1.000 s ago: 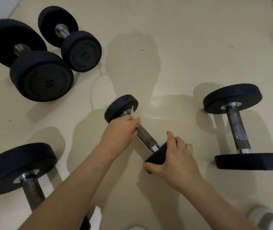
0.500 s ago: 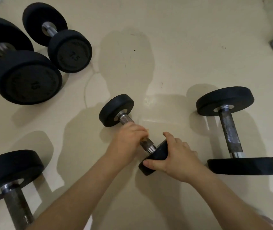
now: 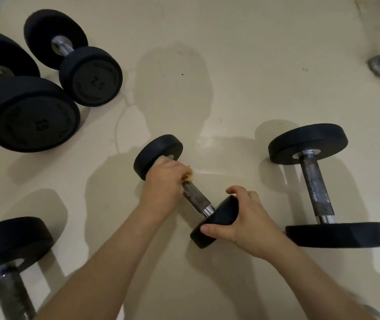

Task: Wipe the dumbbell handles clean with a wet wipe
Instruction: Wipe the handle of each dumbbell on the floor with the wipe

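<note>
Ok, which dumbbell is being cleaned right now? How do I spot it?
Look at the middle of the cream floor. The small dumbbell lies there slanted. It alone has hands on it: the left hand round its handle, the right hand gripping its near end.

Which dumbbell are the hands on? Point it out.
The small dumbbell in the middle: the left hand grips its handle, and the right hand holds its near weight. Only this one is touched.

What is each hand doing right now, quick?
Left hand: closed round the small dumbbell's handle, wipe showing at its grip.
Right hand: closed on that dumbbell's near weight.
</note>
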